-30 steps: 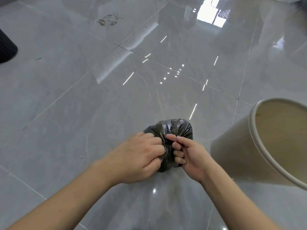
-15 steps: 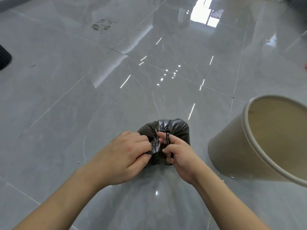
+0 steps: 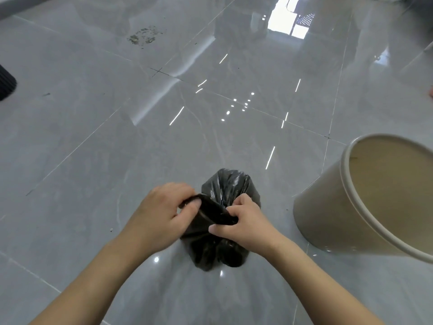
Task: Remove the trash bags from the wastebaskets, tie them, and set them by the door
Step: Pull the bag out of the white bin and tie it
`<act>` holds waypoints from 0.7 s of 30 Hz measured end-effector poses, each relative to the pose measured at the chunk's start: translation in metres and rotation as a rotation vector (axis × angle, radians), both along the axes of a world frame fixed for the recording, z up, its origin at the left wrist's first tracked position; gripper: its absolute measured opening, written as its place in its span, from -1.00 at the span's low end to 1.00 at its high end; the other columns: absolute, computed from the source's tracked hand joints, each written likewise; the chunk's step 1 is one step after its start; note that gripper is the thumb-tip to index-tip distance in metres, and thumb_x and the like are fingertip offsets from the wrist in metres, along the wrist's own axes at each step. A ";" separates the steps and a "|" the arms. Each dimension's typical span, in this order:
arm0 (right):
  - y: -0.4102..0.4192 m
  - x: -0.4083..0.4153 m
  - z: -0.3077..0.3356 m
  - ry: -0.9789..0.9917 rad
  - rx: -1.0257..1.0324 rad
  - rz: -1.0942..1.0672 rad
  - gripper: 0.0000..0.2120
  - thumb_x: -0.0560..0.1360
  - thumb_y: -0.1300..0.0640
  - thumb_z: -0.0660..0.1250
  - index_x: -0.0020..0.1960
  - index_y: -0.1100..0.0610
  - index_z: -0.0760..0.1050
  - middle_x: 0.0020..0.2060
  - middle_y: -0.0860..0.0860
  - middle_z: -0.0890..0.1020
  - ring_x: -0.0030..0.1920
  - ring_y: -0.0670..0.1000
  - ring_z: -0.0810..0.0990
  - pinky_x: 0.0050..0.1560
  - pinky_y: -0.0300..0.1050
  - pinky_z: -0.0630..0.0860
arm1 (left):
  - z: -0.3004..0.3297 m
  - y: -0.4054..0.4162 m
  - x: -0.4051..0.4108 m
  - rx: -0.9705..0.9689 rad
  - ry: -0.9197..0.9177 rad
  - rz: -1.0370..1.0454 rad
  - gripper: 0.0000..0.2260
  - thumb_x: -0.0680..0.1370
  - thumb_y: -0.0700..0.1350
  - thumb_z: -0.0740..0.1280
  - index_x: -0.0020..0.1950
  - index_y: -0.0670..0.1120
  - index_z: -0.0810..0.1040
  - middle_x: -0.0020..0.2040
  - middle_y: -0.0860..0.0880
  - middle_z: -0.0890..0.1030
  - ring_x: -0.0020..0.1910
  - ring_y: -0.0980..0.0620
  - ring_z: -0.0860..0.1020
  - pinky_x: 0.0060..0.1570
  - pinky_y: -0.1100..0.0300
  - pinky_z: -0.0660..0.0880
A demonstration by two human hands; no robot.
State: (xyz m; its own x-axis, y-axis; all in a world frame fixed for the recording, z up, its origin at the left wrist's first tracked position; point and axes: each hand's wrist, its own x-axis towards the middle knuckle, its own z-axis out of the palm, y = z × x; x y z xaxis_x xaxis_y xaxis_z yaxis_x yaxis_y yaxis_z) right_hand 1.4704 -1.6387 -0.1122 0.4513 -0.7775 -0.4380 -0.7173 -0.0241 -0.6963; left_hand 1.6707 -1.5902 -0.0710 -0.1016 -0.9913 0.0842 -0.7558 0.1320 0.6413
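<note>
Far left of the left hand: dark ribbed object [image 3: 5,84] at the frame edge, cut off, can't ID it. Up and left of that hand there's a patch of debris [image 3: 143,37] on the floor [image 3: 93,137].

Left hand [image 3: 159,216]: fingers curled, pinching a band of black film from the trash bag [image 3: 225,207]. That band runs straight across to the right hand, taut between the two.

The bag sits on the floor directly between and under both hands. Small, bulging, neck gathered. I can't see a finished knot; the hands cover the neck.

Right hand [image 3: 243,221]: curled round the other end of the same band, thumb pointing back toward the left hand. Both hands are gripping plastic, neither is free.

Right of the right hand, just beside the bag but not touching it: beige wastebasket [image 3: 328,219], looks tilted with its mouth toward me. Inside looks bare, no liner visible.

Status as I read it:
- Bag out of this basket: done.
- Tie: in progress, mid-pull I'd say. Needs cinching down before letting go.
- Carry to door: not started. No door in view that I can confirm, only a bright reflection on the floor up and right of the hands.
- Other wastebaskets: none visible, so can't say how many are left.
</note>
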 end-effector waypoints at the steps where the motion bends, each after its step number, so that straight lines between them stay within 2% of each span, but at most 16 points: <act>1: -0.002 -0.002 0.003 0.061 -0.035 0.079 -0.74 0.37 -0.18 0.40 -0.35 -0.03 0.51 -0.13 -0.12 0.35 0.01 -0.05 0.40 0.08 -0.15 0.43 | -0.004 -0.005 0.001 0.054 0.037 0.034 -0.71 0.53 0.06 0.20 -0.28 -0.09 0.44 -0.36 0.04 0.43 -0.30 0.07 0.42 -0.29 0.14 0.36; 4: -0.008 -0.005 0.017 0.287 -0.286 0.288 -0.79 0.46 -0.08 0.25 -0.30 -0.03 0.38 -0.14 -0.05 0.41 0.02 0.06 0.42 0.01 -0.07 0.45 | -0.018 -0.024 -0.001 0.192 0.155 0.063 -0.76 0.58 -0.03 0.28 -0.28 -0.04 0.45 -0.34 0.04 0.46 -0.28 0.10 0.43 -0.25 0.13 0.35; 5: -0.011 -0.007 0.020 0.348 -0.386 0.326 -0.82 0.47 -0.04 0.22 -0.25 0.02 0.35 -0.13 -0.03 0.44 0.01 0.07 0.44 -0.05 -0.09 0.43 | -0.023 -0.031 -0.003 0.228 0.223 0.065 -0.78 0.57 -0.02 0.29 -0.28 0.00 0.46 -0.33 0.04 0.47 -0.29 0.11 0.44 -0.22 0.08 0.37; 6: -0.013 -0.009 0.024 0.384 -0.484 0.349 -0.86 0.47 0.01 0.21 -0.21 0.04 0.34 -0.13 -0.01 0.47 -0.01 0.08 0.46 -0.10 -0.09 0.41 | -0.028 -0.039 -0.006 0.260 0.287 0.079 -0.81 0.54 0.02 0.28 -0.25 0.00 0.50 -0.31 -0.01 0.51 -0.27 0.03 0.47 -0.17 0.00 0.42; 8: -0.016 -0.014 0.029 0.443 -0.687 0.405 -0.92 0.42 0.10 0.29 -0.22 0.06 0.40 -0.20 0.01 0.54 -0.14 0.12 0.52 -0.23 -0.07 0.39 | -0.036 -0.052 -0.012 0.306 0.405 0.114 -0.76 0.49 0.06 0.25 -0.11 -0.08 0.58 -0.18 -0.18 0.60 -0.14 -0.15 0.55 -0.03 -0.11 0.48; 9: -0.018 -0.018 0.028 0.466 -0.771 0.406 -0.89 0.35 0.14 0.37 -0.27 0.08 0.43 -0.29 0.02 0.55 -0.24 0.13 0.54 -0.33 -0.08 0.40 | -0.040 -0.058 -0.017 0.320 0.467 0.115 -0.74 0.49 0.05 0.25 -0.06 -0.10 0.60 -0.13 -0.20 0.63 -0.10 -0.15 0.59 0.02 -0.12 0.50; 11: -0.020 -0.026 0.028 0.487 -0.880 0.398 -0.81 0.24 0.19 0.47 -0.36 0.08 0.44 -0.40 0.02 0.51 -0.39 0.11 0.51 -0.45 -0.12 0.36 | -0.046 -0.065 -0.027 0.307 0.597 0.117 -0.80 0.55 -0.04 0.27 0.02 -0.09 0.64 -0.10 -0.08 0.67 -0.06 0.01 0.62 0.09 0.00 0.53; 13: -0.021 -0.033 0.026 0.504 -0.964 0.403 -0.77 0.24 0.20 0.48 -0.37 0.08 0.42 -0.41 0.01 0.48 -0.43 0.09 0.47 -0.48 -0.11 0.32 | -0.046 -0.069 -0.037 0.279 0.690 0.123 -0.82 0.62 -0.17 0.24 0.08 -0.07 0.64 -0.07 0.05 0.67 -0.03 0.19 0.60 0.12 0.20 0.48; 15: -0.021 -0.039 0.024 0.503 -1.041 0.397 -0.77 0.29 0.21 0.46 -0.35 0.08 0.41 -0.40 0.00 0.46 -0.47 0.06 0.43 -0.51 -0.10 0.26 | -0.046 -0.071 -0.045 0.265 0.731 0.121 -0.79 0.65 -0.19 0.18 0.06 -0.08 0.62 -0.03 -0.02 0.67 0.02 0.10 0.61 0.15 0.17 0.49; 17: -0.021 -0.043 0.022 0.477 -1.100 0.344 -0.77 0.35 0.22 0.43 -0.34 0.08 0.38 -0.39 0.00 0.44 -0.51 0.06 0.39 -0.54 -0.11 0.18 | -0.048 -0.072 -0.050 0.269 0.731 0.101 -0.79 0.66 -0.17 0.15 -0.05 -0.09 0.57 -0.08 -0.10 0.66 -0.04 -0.01 0.61 0.12 0.06 0.51; 19: -0.020 -0.046 0.021 0.437 -1.152 0.312 -0.78 0.38 0.25 0.39 -0.34 0.08 0.38 -0.37 -0.01 0.45 -0.53 0.06 0.37 -0.54 -0.13 0.15 | -0.048 -0.073 -0.054 0.266 0.713 0.104 -0.78 0.66 -0.18 0.14 -0.12 -0.08 0.51 -0.19 -0.04 0.61 -0.16 0.07 0.57 0.01 0.07 0.50; 21: -0.019 -0.047 0.021 0.386 -1.212 0.315 -0.80 0.40 0.26 0.37 -0.33 0.08 0.42 -0.35 -0.02 0.49 -0.52 0.05 0.37 -0.54 -0.11 0.21 | -0.049 -0.074 -0.058 0.273 0.722 0.126 -0.79 0.65 -0.18 0.13 -0.12 -0.12 0.50 -0.25 -0.02 0.59 -0.23 0.09 0.56 -0.07 0.07 0.51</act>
